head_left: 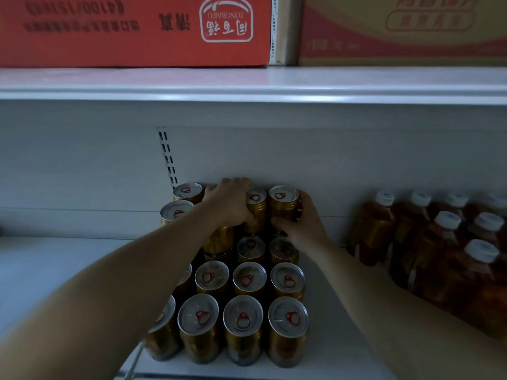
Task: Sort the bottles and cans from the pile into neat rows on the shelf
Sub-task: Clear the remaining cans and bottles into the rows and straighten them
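Several gold cans with silver lids and red pull tabs stand in rows on the white shelf (68,270). At the back a second layer of cans sits on top of the lower ones. My left hand (230,204) grips a raised gold can (256,207) in that upper layer, fingers curled over its top and side. My right hand (301,220) wraps around the neighbouring raised can (284,204) at the back right. The front row of cans (242,325) stands upright near the shelf edge.
Amber bottles with white caps (444,242) stand in rows to the right of the cans. The shelf above (247,86) carries a red carton (137,31) and a yellow-red carton (406,31). A slotted upright (167,157) runs down the back wall.
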Motion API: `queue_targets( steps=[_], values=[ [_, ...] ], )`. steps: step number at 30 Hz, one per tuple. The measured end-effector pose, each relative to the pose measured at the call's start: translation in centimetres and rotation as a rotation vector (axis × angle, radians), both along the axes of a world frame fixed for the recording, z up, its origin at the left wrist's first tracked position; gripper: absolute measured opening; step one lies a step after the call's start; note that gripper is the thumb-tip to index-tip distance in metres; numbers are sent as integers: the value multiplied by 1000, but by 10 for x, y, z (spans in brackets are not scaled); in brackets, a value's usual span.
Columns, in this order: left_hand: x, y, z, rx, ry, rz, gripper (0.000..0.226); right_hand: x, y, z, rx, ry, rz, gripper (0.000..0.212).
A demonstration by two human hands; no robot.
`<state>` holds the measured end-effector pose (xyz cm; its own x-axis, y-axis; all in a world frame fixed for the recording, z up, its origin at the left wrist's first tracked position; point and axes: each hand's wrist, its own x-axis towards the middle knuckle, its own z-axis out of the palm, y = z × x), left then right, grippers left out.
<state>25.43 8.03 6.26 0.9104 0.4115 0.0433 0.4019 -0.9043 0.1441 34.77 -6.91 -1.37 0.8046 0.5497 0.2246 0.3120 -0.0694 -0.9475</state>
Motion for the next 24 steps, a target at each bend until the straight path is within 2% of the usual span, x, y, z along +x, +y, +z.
queue_targets(
  steps=[3, 8, 17, 24],
  values=[
    [1, -1, -3, 17, -43, 19, 89, 2, 0, -1, -8, -13, 5, 61],
    [6, -5, -5, 99, 30, 22, 88, 2, -2, -4, -29, 22, 20, 73],
    [5, -2, -5, 6, -45, 25, 72, 0, -6, -7, -115, -47, 30, 85],
    [2, 1, -4, -31, -37, -12, 78, 0, -7, -10, -129, -41, 9, 86]
  ],
)
